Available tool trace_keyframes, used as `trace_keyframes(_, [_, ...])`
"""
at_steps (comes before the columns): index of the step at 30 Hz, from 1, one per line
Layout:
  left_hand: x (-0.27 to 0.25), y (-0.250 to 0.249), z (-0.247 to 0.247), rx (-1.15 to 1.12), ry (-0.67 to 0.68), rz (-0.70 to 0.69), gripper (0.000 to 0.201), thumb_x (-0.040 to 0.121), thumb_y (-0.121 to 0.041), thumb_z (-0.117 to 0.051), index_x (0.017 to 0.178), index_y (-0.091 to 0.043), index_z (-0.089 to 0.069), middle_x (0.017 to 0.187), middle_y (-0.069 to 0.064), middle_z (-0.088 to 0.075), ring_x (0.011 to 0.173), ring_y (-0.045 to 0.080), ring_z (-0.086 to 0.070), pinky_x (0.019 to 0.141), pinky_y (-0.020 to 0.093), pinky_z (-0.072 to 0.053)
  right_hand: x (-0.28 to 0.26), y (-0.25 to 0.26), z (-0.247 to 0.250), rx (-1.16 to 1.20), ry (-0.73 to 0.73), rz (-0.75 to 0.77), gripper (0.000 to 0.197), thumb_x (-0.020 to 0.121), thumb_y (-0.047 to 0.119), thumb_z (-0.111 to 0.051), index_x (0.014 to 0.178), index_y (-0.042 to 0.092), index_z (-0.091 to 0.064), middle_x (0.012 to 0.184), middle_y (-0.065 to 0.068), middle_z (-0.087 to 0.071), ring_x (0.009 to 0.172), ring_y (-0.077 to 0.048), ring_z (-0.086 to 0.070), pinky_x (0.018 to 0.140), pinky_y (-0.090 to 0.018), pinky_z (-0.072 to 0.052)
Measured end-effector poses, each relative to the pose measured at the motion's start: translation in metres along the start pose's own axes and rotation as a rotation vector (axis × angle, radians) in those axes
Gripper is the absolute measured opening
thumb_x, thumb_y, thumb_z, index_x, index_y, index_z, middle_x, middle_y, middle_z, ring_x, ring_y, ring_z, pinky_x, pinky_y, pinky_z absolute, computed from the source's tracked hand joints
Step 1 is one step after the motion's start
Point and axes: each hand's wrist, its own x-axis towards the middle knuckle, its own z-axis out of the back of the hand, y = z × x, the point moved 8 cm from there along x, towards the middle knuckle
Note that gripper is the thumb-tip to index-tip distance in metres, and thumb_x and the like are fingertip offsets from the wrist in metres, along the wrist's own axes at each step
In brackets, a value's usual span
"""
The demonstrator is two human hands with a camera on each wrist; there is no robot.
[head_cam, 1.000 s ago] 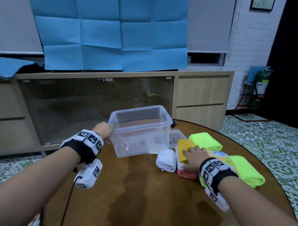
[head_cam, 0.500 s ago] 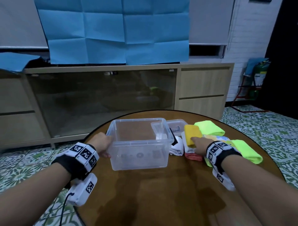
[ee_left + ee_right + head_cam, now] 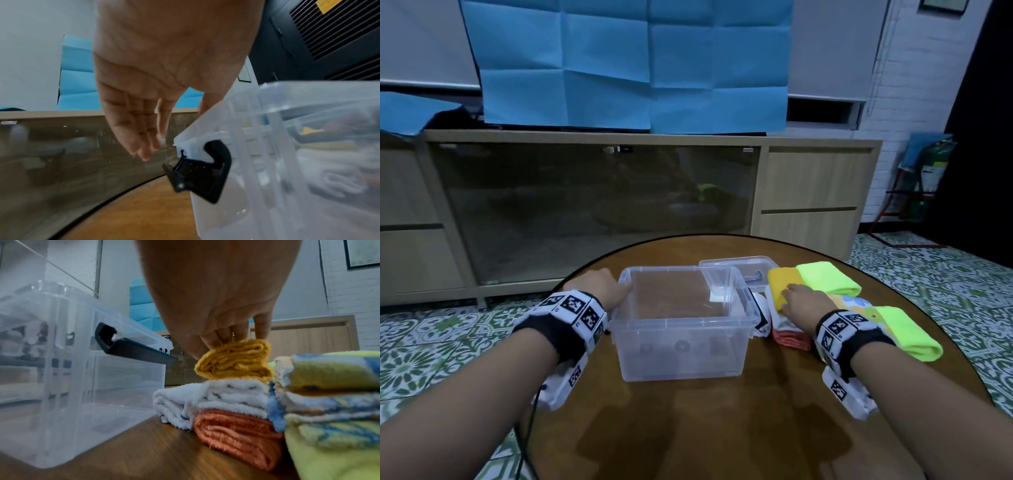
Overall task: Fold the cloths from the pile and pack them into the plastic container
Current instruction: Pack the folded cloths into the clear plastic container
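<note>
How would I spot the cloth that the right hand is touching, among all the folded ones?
Start at the clear plastic container on the round wooden table; a stack of folded cloths stands just to its right. The yellow cloth lies on top, over a white cloth and an orange cloth. It alone is mustard-yellow, and the right hand grips it.

Round wooden surface with a dark edge. At centre, resting on it, a clear plastic container with black side latches, open at the top. Just behind to the right, a clear lid. Right of the container, touching the wood: a rolled white cloth, an orange folded cloth, a neon green folded cloth at the far right, another neon green cloth nearer.
</note>
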Motion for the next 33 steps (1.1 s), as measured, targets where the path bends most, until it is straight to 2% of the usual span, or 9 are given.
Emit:
trace_keyframes(3, [0.017,-0.01,-0.023,-0.175,0.062,0.023,0.055,0.101,-0.038,-0.027,0.148,-0.012,-0.018,0.14,0.017,-0.045,0.122,0.031,-0.05,0.096,0.037,-0.041,0.001,0.004,-0.007,0.019,0.023,0.049,0.051,0.102,0.031,-0.03,0.145,0.006,-0.021,0.154,-0.009,-0.02,0.14,-0.025,-0.022,0.111,-0.04,-0.028])
trace_keyframes(8, [0.027,-0.026,-0.042,-0.23,0.092,0.013,0.059,0.101,-0.026,-0.026,0.151,-0.016,0.003,0.144,0.018,-0.04,0.124,0.031,-0.048,0.099,0.038,-0.04,0.009,0.0,-0.021,0.065,0.128,0.061,0.048,0.103,0.03,-0.029,0.144,0.007,-0.024,0.153,-0.008,-0.023,0.14,-0.025,-0.024,0.111,-0.04,-0.028])
trace_keyframes(15, [0.018,-0.037,-0.044,-0.23,0.088,0.039,0.059,0.1,-0.017,-0.026,0.151,-0.019,0.005,0.147,0.018,-0.035,0.128,0.032,-0.045,0.103,0.041,-0.038,0.009,-0.001,-0.023,0.055,0.1,0.072,0.043,0.1,0.019,-0.034,0.141,0.007,-0.03,0.148,-0.01,-0.031,0.133,-0.027,-0.034,0.105,-0.04,-0.036])
trace_keyframes(20, [0.005,-0.04,-0.043,-0.228,0.097,0.054,0.059,0.101,-0.021,-0.026,0.151,-0.02,0.006,0.148,0.019,-0.033,0.129,0.034,-0.044,0.106,0.044,-0.037,0.015,-0.014,-0.017,0.33,0.087,0.035,0.035,0.1,0.011,-0.031,0.13,0.004,-0.048,0.134,-0.016,-0.05,0.117,-0.03,-0.05,0.093,-0.034,-0.042])
trace_keyframes(23, [0.003,-0.04,-0.045,-0.239,0.097,0.057,0.059,0.101,-0.022,-0.026,0.151,-0.021,0.005,0.149,0.018,-0.032,0.13,0.034,-0.042,0.107,0.044,-0.036,0.009,-0.028,-0.004,0.444,-0.033,0.006,0.039,0.098,0.005,-0.033,0.133,0.005,-0.049,0.14,-0.014,-0.045,0.124,-0.029,-0.046,0.1,-0.034,-0.04])
trace_keyframes(26, [0.007,-0.039,-0.045,-0.273,0.08,0.054,0.061,0.098,-0.029,-0.037,0.151,-0.021,-0.007,0.145,0.017,-0.037,0.125,0.035,-0.046,0.104,0.047,-0.039,-0.003,-0.071,0.013,0.553,-0.23,-0.191,0.037,0.096,0.007,-0.036,0.129,0.008,-0.054,0.135,-0.016,-0.048,0.119,-0.033,-0.049,0.096,-0.038,-0.044])
trace_keyframes(29, [0.006,-0.038,-0.038,-0.254,0.02,0.085,0.06,0.096,-0.036,-0.043,0.147,-0.015,-0.02,0.146,0.017,-0.028,0.128,0.037,-0.04,0.103,0.046,-0.038,-0.019,-0.126,0.009,0.562,-0.25,-0.402,0.03,0.091,0.006,-0.043,0.114,0.004,-0.06,0.119,-0.022,-0.058,0.107,-0.035,-0.057,0.086,-0.036,-0.046])
trace_keyframes(31, [0.004,-0.042,-0.03,-0.195,-0.035,0.081,0.06,0.096,-0.039,-0.043,0.147,-0.014,-0.024,0.146,0.016,-0.024,0.13,0.037,-0.036,0.104,0.046,-0.036,-0.033,-0.15,-0.006,0.567,-0.179,-0.512,0.015,0.09,0.007,-0.046,0.09,-0.001,-0.058,0.098,-0.023,-0.062,0.087,-0.033,-0.059,0.072,-0.032,-0.045])
trace_keyframes(33, [0.001,-0.05,-0.027,-0.144,-0.058,0.056,0.061,0.097,-0.039,-0.041,0.148,-0.015,-0.019,0.15,0.014,-0.018,0.134,0.036,-0.031,0.105,0.046,-0.034,-0.045,-0.162,-0.027,0.57,-0.065,-0.605,0.022,0.091,0.012,-0.05,0.072,0.001,-0.048,0.07,-0.015,-0.052,0.062,-0.024,-0.049,0.057,-0.027,-0.037])
